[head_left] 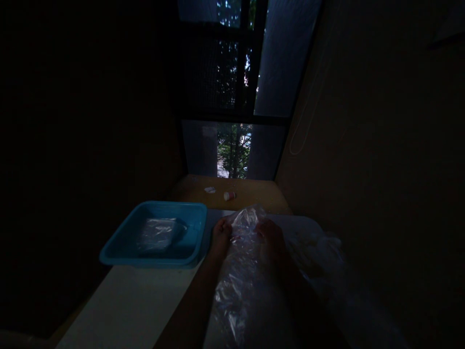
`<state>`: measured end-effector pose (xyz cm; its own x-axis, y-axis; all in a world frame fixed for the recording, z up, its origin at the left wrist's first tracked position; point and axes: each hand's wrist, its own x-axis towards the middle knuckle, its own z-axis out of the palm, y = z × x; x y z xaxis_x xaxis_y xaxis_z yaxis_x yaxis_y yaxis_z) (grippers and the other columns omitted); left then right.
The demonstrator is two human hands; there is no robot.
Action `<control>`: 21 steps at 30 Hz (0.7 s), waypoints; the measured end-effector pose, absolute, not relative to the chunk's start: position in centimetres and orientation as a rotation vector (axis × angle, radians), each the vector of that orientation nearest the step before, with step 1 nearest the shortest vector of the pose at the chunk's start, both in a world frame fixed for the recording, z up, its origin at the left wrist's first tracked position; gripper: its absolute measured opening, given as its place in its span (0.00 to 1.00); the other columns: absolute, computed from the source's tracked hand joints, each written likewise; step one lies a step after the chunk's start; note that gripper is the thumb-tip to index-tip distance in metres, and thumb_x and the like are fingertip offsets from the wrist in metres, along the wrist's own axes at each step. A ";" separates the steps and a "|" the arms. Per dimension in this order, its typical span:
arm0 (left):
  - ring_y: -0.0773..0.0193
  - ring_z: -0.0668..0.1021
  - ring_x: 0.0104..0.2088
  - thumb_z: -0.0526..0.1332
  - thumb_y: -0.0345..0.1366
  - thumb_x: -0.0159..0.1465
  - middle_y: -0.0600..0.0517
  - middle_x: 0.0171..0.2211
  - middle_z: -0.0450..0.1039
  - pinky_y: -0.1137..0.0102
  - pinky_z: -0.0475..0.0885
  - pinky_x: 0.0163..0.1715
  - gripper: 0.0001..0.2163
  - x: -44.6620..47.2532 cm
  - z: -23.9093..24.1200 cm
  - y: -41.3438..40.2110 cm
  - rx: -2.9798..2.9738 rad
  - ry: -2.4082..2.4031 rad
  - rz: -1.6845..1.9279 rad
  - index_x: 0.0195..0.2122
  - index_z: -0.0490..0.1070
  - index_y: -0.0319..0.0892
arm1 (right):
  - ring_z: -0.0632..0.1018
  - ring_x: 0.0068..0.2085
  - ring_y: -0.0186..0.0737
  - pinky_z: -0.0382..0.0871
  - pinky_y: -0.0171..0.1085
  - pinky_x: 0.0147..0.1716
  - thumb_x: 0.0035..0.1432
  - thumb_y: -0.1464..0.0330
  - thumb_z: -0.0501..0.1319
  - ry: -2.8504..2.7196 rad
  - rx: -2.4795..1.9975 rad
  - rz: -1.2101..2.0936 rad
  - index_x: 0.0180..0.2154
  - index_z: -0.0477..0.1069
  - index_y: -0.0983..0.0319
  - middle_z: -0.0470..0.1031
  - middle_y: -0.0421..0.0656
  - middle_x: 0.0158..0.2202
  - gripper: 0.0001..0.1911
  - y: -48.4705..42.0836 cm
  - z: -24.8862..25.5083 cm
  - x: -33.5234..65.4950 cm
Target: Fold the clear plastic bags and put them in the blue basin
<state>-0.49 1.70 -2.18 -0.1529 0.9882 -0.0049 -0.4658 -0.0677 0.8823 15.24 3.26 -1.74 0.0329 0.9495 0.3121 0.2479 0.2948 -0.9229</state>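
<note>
In the dim light, my left hand (pixel 220 234) and my right hand (pixel 271 238) both pinch the far end of a clear plastic bag (pixel 241 286). The bag lies lengthwise between my forearms on a pale table (pixel 127 305) and crinkles under the grip. A blue plastic tray (pixel 189 215) sits to the left of my left hand, with a flat clear plastic packet (pixel 157 233) lying inside it.
A heap of more clear plastic (pixel 319 249) lies right of my right hand. Beyond the table, a wooden ledge (pixel 254 194) carries a small pink-and-white object (pixel 229 196) and a white scrap (pixel 209 190). A window (pixel 234 150) is ahead; dark walls close in on both sides.
</note>
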 end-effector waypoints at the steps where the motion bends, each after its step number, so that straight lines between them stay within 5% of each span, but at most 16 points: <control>1: 0.70 0.69 0.21 0.61 0.36 0.44 0.56 0.22 0.67 0.76 0.64 0.20 0.12 -0.5 -2.2 1.7 0.780 0.920 1.534 0.30 0.66 0.39 | 0.66 0.20 0.32 0.60 0.33 0.22 0.45 0.59 0.57 -1.465 -1.185 0.791 0.15 0.65 0.61 0.65 0.38 0.15 0.15 3.3 -1.7 15.3; 9: 0.72 0.68 0.18 0.62 0.37 0.45 0.56 0.20 0.67 0.77 0.62 0.19 0.12 -0.3 -1.6 1.3 0.756 0.925 1.543 0.31 0.69 0.40 | 0.65 0.19 0.30 0.58 0.31 0.21 0.44 0.61 0.58 -1.463 -1.209 0.833 0.14 0.63 0.62 0.63 0.37 0.14 0.14 3.2 -1.7 15.3; 15: 0.64 0.73 0.24 0.64 0.44 0.44 0.50 0.23 0.72 0.72 0.66 0.25 0.17 -0.3 -1.6 1.4 0.752 0.905 1.491 0.31 0.71 0.36 | 0.66 0.20 0.31 0.59 0.32 0.22 0.44 0.62 0.57 -1.495 -1.168 0.764 0.13 0.62 0.61 0.63 0.37 0.15 0.14 3.4 -1.9 15.4; 21: 0.63 0.74 0.25 0.64 0.44 0.45 0.51 0.23 0.73 0.71 0.66 0.25 0.16 -0.3 -2.1 1.7 0.785 0.922 1.490 0.30 0.72 0.36 | 0.64 0.19 0.29 0.58 0.30 0.19 0.42 0.63 0.59 -1.295 -1.116 0.916 0.21 0.66 0.63 0.64 0.37 0.16 0.09 3.4 -2.5 15.2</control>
